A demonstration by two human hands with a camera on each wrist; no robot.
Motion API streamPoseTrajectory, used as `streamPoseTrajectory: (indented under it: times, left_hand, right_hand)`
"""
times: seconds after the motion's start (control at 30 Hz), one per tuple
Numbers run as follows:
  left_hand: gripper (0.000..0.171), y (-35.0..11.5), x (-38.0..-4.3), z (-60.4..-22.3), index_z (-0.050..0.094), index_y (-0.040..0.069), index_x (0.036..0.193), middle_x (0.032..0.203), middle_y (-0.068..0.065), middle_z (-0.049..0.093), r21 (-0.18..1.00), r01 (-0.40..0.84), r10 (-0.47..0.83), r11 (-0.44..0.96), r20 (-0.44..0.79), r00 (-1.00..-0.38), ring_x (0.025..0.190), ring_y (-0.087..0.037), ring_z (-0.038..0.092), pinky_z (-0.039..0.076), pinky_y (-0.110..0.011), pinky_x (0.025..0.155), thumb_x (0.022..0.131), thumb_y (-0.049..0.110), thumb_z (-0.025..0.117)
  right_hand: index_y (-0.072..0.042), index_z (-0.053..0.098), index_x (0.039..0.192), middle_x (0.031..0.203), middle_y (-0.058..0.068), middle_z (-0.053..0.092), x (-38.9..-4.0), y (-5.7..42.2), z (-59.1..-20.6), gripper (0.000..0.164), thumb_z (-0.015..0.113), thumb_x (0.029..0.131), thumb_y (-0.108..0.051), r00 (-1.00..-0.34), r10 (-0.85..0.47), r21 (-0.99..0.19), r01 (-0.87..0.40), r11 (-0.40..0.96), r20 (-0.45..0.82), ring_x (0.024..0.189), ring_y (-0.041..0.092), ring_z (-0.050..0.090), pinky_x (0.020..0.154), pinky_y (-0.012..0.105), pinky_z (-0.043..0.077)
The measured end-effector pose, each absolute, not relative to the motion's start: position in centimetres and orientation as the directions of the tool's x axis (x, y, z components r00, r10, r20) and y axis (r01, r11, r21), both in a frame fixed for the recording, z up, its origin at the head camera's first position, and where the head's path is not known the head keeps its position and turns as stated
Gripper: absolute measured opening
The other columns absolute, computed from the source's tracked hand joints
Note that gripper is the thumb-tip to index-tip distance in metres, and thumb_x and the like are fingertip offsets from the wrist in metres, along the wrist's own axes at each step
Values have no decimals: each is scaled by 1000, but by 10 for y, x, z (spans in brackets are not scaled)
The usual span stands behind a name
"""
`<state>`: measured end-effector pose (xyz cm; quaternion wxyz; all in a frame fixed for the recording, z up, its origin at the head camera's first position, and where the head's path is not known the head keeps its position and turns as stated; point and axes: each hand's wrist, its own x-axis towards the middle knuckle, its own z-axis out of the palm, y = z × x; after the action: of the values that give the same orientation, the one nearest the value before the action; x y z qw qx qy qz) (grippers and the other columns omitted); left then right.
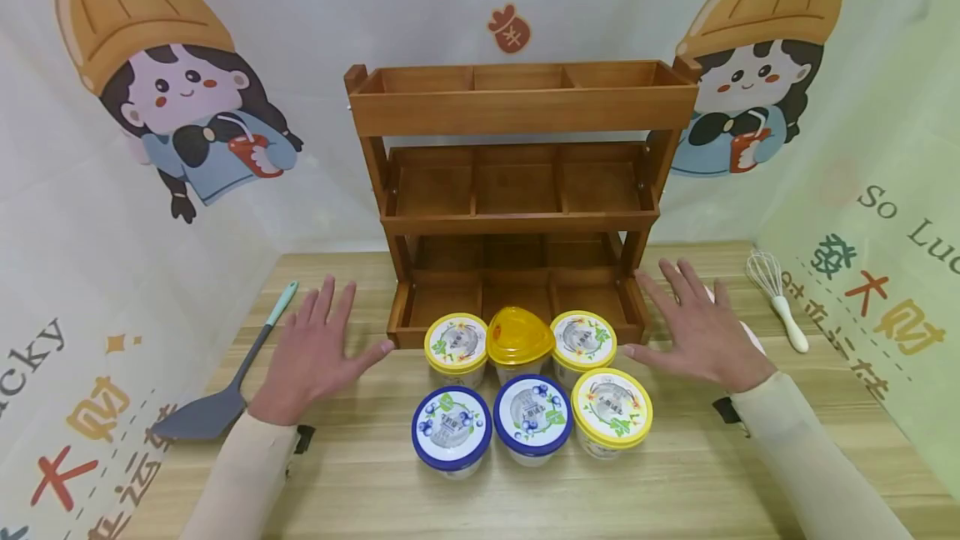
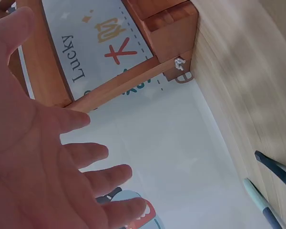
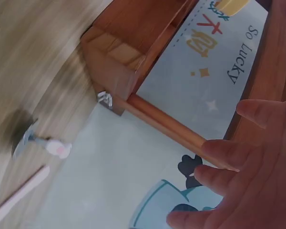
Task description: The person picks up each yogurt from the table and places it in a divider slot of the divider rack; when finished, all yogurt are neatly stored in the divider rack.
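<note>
Head view, spatula (image 1: 225, 398): leftmost on the bench (image 1: 360, 482), flat dark blade at the near end, slim mint-tipped handle slanting away.
Left grip (image 1: 311, 363): bare fingers spread apart, nothing held; the tubs lie inward, to its right.
Left tubs: the back-left yellow-lidded tub (image 1: 456, 342) and the front-left blue-lidded tub (image 1: 452, 429) are nearer this grip; both are round and upright, with printed white lids and coloured rims.
Middle tubs: the amber-topped tub (image 1: 520, 338), its glossy see-through top a rounded triangle, stands roughly midway between the two grips; the front-middle blue-lidded tub (image 1: 533, 413) stands before it, round and upright.
Rack (image 1: 521, 111): smooth brown wood, three tiers of divided trays with squared rails, directly behind the back row.
Right tubs: the back-right yellow-lidded tub (image 1: 583, 340) and the front-right yellow-lidded tub (image 1: 612, 409) are nearer the right grip; their axes stand vertical, lids facing up.
Right grip (image 1: 697, 336): fingers spread apart, nothing held; all six tubs lie inward, to its left.
Whisk (image 1: 786, 315): rightmost, thin looped head pointing away, smooth pale handle at the near end.
</note>
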<state>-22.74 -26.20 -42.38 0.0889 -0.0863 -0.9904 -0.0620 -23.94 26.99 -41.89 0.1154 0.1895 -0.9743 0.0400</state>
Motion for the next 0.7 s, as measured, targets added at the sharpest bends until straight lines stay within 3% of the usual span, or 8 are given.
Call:
streamPoseTrajectory:
  times: [0.13,0.3,0.53,0.7]
  left_hand:
    - [109,-261,-237,-422,19,5,169,174,-30,14,146,205,170,968,221,-960,156,-55,24,25,-69,126,95,79,51]
    - [103,-261,-252,-416,19,5,168,173,-28,17,229,233,169,945,267,-949,155,-54,28,33,-72,121,98,69,57]
    - [90,-261,-271,-402,28,3,165,168,-27,28,316,306,178,898,373,-910,151,-51,34,38,-71,118,101,58,60]
    - [79,-262,-286,-396,33,2,162,164,-27,34,385,360,179,850,433,-884,147,-49,41,38,-69,118,104,50,59]
  right_hand:
    - [-14,31,167,169,26,31,-243,269,-421,105,68,88,-73,-882,-393,-90,-427,900,261,156,52,28,118,79,29]
    - [-12,34,165,164,25,38,-246,267,-425,101,70,90,-69,-877,-405,-157,-452,878,258,150,50,39,118,70,38]
    - [-13,38,163,160,22,45,-246,262,-426,92,71,93,-62,-887,-399,-264,-453,852,233,143,46,49,111,68,47]
    - [-9,44,159,158,24,48,-244,259,-428,83,74,95,-52,-875,-423,-340,-481,808,234,142,49,49,111,71,45]
